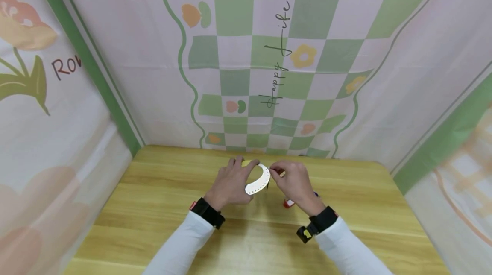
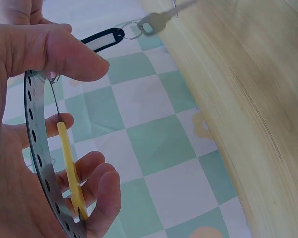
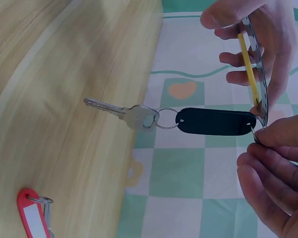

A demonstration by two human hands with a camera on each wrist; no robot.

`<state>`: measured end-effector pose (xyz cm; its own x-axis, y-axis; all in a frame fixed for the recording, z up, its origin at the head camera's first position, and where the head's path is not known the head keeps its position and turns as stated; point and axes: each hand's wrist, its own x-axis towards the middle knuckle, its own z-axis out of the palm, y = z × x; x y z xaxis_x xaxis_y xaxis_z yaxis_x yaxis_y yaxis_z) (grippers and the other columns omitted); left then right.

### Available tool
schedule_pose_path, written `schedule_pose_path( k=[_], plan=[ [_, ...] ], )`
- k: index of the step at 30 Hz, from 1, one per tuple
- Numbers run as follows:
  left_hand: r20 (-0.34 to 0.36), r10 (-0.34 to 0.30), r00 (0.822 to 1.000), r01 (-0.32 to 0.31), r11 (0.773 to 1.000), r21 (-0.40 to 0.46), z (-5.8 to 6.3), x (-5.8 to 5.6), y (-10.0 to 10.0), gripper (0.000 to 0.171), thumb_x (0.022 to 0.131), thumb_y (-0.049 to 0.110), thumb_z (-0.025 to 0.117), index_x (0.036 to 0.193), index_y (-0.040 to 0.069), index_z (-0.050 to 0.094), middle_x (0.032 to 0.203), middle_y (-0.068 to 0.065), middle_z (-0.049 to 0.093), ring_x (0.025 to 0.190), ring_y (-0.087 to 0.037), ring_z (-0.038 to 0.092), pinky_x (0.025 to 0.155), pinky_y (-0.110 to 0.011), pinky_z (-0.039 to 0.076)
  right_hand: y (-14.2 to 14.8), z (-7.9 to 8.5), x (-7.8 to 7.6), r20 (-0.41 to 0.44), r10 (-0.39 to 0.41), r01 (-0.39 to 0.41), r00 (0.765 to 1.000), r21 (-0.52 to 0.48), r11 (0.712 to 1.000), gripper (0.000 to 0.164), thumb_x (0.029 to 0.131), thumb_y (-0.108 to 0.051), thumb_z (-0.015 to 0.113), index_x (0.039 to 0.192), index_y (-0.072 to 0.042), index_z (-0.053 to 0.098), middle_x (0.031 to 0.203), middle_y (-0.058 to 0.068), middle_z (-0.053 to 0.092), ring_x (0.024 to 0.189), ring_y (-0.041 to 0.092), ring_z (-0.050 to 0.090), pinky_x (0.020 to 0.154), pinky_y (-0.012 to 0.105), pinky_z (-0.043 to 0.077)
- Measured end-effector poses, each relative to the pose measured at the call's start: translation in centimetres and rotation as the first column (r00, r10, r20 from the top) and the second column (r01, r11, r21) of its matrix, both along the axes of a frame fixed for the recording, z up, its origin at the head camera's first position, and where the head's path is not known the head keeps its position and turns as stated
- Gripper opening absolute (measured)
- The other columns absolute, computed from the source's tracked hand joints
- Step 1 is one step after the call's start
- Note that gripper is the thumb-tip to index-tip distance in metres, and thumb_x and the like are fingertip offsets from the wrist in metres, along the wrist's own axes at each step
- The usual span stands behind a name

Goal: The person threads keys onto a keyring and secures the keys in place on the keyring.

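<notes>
the left hand [image 1: 232, 181] grips a curved, hole-edged strip [image 1: 258, 185], held over the desk [image 1: 246, 245] short of its far edge; the right hand [image 1: 295, 183] pinches a metal loop [image 3: 254, 133] at a black tag's [image 3: 216, 122] end, key [image 3: 140, 118] dangling. desk spreads wide both sides; a red tag [image 3: 32, 217] lies below.

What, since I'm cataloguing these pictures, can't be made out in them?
Right wrist view: how the black tag meets the curved strip, covered by the fingertips of the right hand.
Right wrist view: the lower end of the red tag, cut off by the bottom edge.
Left wrist view: any writing on the black tag's label, too small and blurred.
Head view: what the dark blue thing is, mostly hidden behind the right wrist.
</notes>
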<state>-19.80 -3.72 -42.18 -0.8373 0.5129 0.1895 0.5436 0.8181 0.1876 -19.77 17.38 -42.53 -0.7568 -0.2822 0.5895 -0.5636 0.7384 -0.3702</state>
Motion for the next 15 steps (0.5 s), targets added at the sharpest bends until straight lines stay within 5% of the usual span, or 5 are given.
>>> schedule_pose_path(
  k=[9, 15],
  plan=[
    [-0.052, -0.013, 0.999, 0.012, 1.0, -0.015, -0.07, -0.18, 0.14, 0.094, 0.064, 0.031, 0.084, 0.15, 0.024, 0.047, 0.126, -0.017, 0.052, 0.104, -0.031, 0.055, 0.063, -0.038, 0.051, 0.33, -0.23, -0.34, -0.078, 0.055, -0.054, 0.995, 0.015, 0.998, 0.009, 0.08, 0.002, 0.082, 0.086, -0.005, 0.079, 0.081, 0.006, 0.074, 0.063, 0.013, 0.067, 0.053, 0.026, 0.051],
    [-0.082, -0.032, 0.996, 0.029, 0.999, -0.03, -0.02, -0.3, 0.08, 0.092, 0.064, 0.033, 0.085, 0.148, 0.025, 0.048, 0.122, -0.014, 0.054, 0.102, -0.03, 0.057, 0.064, -0.038, 0.052, 0.65, -0.19, -0.73, -0.195, 0.127, -0.103, 0.973, 0.13, 0.986, 0.013, 0.077, 0.002, 0.084, 0.085, -0.007, 0.078, 0.08, 0.002, 0.073, 0.065, 0.015, 0.068, 0.056, 0.03, 0.054]
  ],
)
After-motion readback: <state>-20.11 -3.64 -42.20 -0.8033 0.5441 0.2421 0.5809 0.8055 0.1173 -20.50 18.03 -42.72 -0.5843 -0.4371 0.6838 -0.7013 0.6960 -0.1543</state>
